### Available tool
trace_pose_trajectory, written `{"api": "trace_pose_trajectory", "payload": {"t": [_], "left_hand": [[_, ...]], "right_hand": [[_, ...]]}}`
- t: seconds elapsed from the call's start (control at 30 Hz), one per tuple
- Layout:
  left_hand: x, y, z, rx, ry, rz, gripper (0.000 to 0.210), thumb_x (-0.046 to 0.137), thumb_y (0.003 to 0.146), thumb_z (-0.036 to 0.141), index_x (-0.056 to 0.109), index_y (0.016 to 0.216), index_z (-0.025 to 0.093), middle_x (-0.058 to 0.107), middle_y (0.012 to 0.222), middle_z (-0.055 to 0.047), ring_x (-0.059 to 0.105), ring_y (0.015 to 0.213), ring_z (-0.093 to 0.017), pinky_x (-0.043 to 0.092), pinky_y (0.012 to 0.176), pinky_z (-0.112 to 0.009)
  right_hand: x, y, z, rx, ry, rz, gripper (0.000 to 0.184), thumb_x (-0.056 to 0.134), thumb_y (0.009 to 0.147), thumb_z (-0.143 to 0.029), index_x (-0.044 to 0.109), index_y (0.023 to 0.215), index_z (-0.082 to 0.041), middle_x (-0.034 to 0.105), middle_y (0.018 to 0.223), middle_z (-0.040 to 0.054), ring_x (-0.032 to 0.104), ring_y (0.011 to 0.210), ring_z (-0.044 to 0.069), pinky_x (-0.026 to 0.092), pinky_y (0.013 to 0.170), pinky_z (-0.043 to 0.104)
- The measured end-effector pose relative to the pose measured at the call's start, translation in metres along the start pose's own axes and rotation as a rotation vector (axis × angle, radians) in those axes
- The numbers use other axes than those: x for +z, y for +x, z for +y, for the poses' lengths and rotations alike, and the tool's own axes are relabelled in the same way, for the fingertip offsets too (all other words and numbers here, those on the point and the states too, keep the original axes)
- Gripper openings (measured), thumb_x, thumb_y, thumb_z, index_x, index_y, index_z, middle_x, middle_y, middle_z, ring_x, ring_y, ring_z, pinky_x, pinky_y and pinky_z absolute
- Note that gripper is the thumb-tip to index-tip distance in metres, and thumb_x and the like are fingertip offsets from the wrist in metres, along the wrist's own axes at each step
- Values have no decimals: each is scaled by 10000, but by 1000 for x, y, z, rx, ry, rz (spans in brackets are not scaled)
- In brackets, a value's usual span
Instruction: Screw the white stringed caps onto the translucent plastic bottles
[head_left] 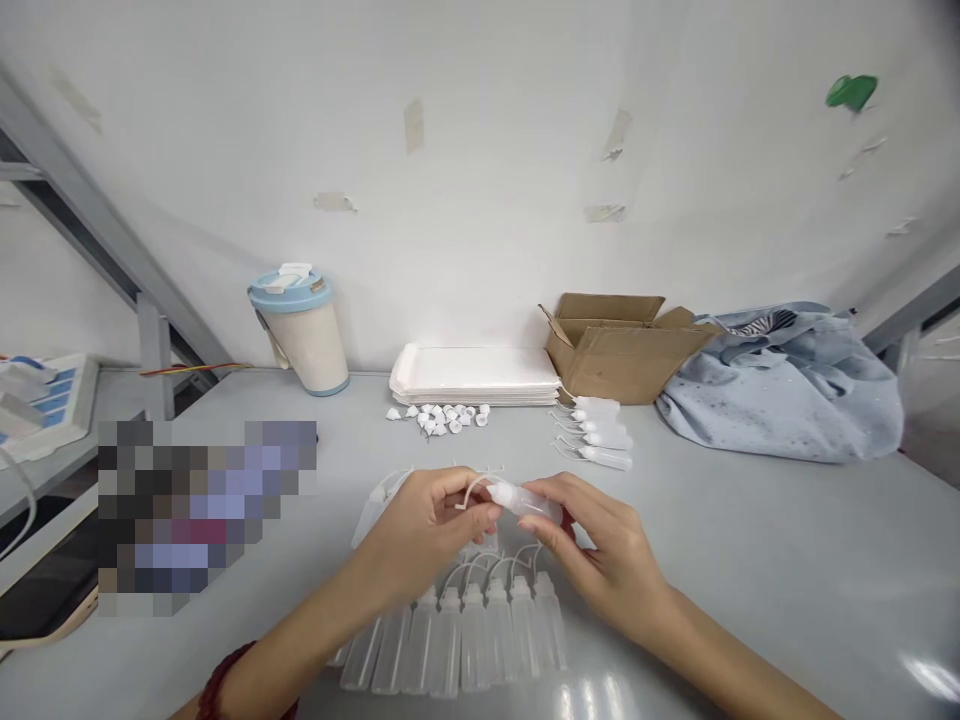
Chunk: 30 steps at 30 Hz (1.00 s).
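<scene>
My right hand (604, 540) is closed on a small translucent bottle (536, 503), thumb and fingers gripping its body. The bottle lies tilted just above the tabletop (787, 570), its white nozzle pointing towards nine o'clock, between my two hands. My left hand (431, 515) is at the nozzle end, thumb and fingers curled near the tip; I can't tell whether they pinch it. A thin white strap (474, 485) arches off the neck beside those fingers. I wear a dark red wristband (225, 682) on that arm.

Taking the bottle I hold as the centre of the clock, a row of similar bottles (472, 640) lies side by side at seven o'clock, necks away from me, straps curving upward. More bottles (369, 517) lie at nine, partly hidden behind my left hand. At ten there's a loose scatter of white caps (450, 415), and farther out a cream cup (307, 345) with a blue lid. A flat white stack (476, 370) sits at eleven, against the wall. Near one o'clock stands an open cardboard box (626, 360). At two, a few bottles with straps (606, 437) lie just in front of it; farther out, between two and three, slumps a pale blue cloth bag (787, 395).
</scene>
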<state>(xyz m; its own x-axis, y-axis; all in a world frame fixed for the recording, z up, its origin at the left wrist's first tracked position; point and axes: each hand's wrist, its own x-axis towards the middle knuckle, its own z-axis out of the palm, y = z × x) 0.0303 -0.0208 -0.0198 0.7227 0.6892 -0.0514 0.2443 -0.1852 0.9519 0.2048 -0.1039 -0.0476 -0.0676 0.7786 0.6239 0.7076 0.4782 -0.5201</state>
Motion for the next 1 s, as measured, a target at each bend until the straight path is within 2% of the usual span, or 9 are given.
{"api": "trace_pose_trajectory", "payload": {"t": [0.1, 0.23, 0.33, 0.4, 0.5, 0.63, 0.73, 0.87, 1.0], "left_hand": [[1, -2, 2, 89, 75, 23, 143, 534, 826, 254, 637, 753, 187, 591, 767, 0, 540, 711, -135, 457, 652, -229], [0, -5, 5, 15, 50, -23, 185, 532, 847, 350, 639, 837, 200, 569, 757, 10, 526, 657, -124, 453, 581, -215], [0, -6, 4, -28, 50, -17, 297, 465, 883, 404, 616, 755, 183, 548, 672, 15, 523, 626, -122, 439, 570, -216], [0, -5, 4, -28, 61, -14, 301, 462, 888, 383, 606, 723, 177, 542, 659, 16, 525, 616, -117, 434, 572, -213], [1, -4, 4, 37, 95, -20, 196, 488, 874, 312, 630, 821, 188, 552, 711, 16, 530, 625, -112, 443, 594, -213], [3, -4, 5, 113, 135, 29, 161, 512, 854, 276, 648, 868, 190, 585, 788, -1, 536, 704, -127, 459, 630, -215], [4, -4, 3, 40, 63, 13, 228, 512, 857, 337, 649, 798, 165, 591, 774, -13, 540, 685, -130, 475, 599, -214], [5, -4, -1, -62, -42, -72, 389, 451, 885, 431, 595, 667, 143, 579, 658, -6, 545, 584, -117, 473, 555, -221], [7, -6, 0, 6, -32, -104, 354, 423, 908, 380, 585, 697, 146, 574, 652, -2, 550, 598, -118, 447, 570, -223]], "right_hand": [[-2, 1, -2, -41, -18, 1, 152, 540, 869, -168, 585, 1014, -152, 614, 732, 50, 541, 593, 140, 452, 479, 239], [-2, 0, -2, -94, -61, 40, 176, 558, 857, -147, 571, 1032, -154, 633, 791, 73, 590, 691, 166, 493, 539, 259], [0, -3, 2, -138, -99, 39, 201, 574, 846, -133, 564, 1047, -141, 635, 818, 88, 590, 726, 177, 509, 592, 282], [1, -4, 4, -154, -108, 31, 202, 572, 847, -131, 563, 1049, -133, 636, 828, 97, 582, 729, 180, 507, 609, 293], [0, -2, 4, -126, -80, 13, 164, 532, 869, -141, 576, 1027, -134, 621, 766, 74, 557, 662, 161, 483, 562, 273], [-3, 3, -1, -3, 8, -20, 136, 498, 887, -148, 588, 988, -156, 589, 690, 19, 507, 560, 121, 435, 500, 236], [-2, 4, -2, 39, 41, -15, 127, 500, 883, -140, 579, 980, -164, 601, 732, 24, 506, 572, 116, 431, 514, 234], [1, 0, 0, -19, 56, 27, 166, 517, 865, -110, 547, 1017, -170, 614, 811, 43, 540, 650, 126, 448, 553, 230], [-1, -1, 0, -24, 87, 32, 160, 504, 870, -105, 552, 1009, -168, 614, 821, 49, 559, 685, 135, 450, 584, 236]]}}
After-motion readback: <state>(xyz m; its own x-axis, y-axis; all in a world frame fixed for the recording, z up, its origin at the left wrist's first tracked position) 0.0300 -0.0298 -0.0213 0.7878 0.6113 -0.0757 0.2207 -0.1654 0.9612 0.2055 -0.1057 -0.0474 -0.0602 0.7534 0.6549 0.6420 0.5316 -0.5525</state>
